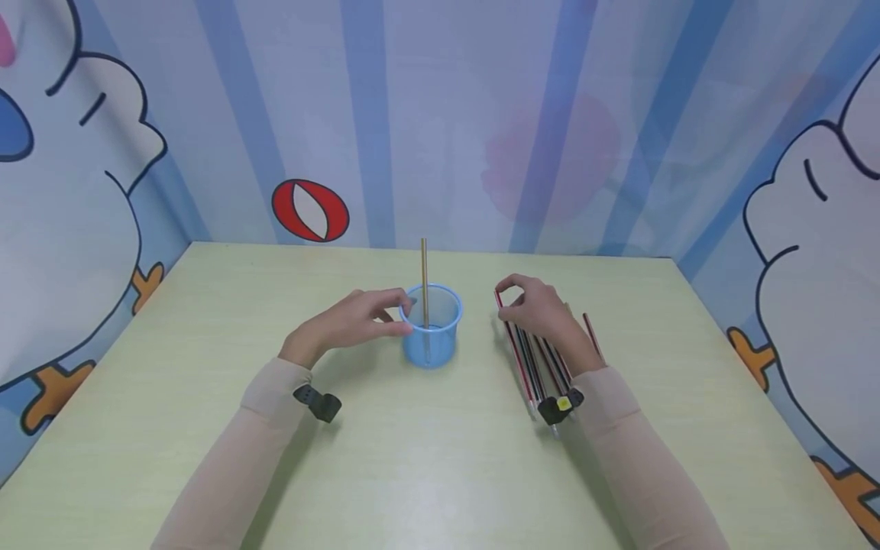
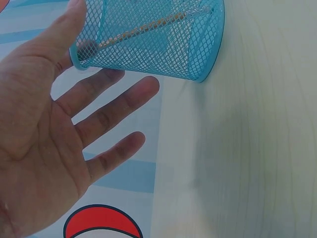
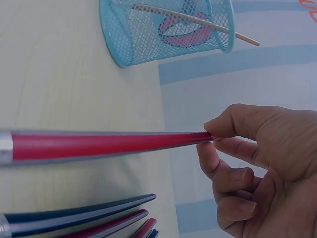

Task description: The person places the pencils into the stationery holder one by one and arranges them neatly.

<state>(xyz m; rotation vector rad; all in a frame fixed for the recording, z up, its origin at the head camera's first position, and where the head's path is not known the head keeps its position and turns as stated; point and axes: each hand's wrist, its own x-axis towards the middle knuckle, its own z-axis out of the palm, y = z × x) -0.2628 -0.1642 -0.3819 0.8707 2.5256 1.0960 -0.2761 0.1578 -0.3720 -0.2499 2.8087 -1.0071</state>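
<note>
In the middle of the pale desk [image 1: 426, 458], toward its far edge, a blue mesh cup [image 1: 431, 350] stands upright, a golden pencil [image 1: 424, 263] slightly tilted inside it. From the left, the left hand [image 1: 351, 317] pinches the cup's rim, thumb outside, its other fingers extended. On the right, the right hand [image 1: 543, 309] has its grip on the far end of a red pencil [image 3: 99, 147], raised just beside dark and red pencils [image 3: 84, 216] lying below the wrist. A striped blue backdrop [image 1: 447, 114] rises beyond.
</note>
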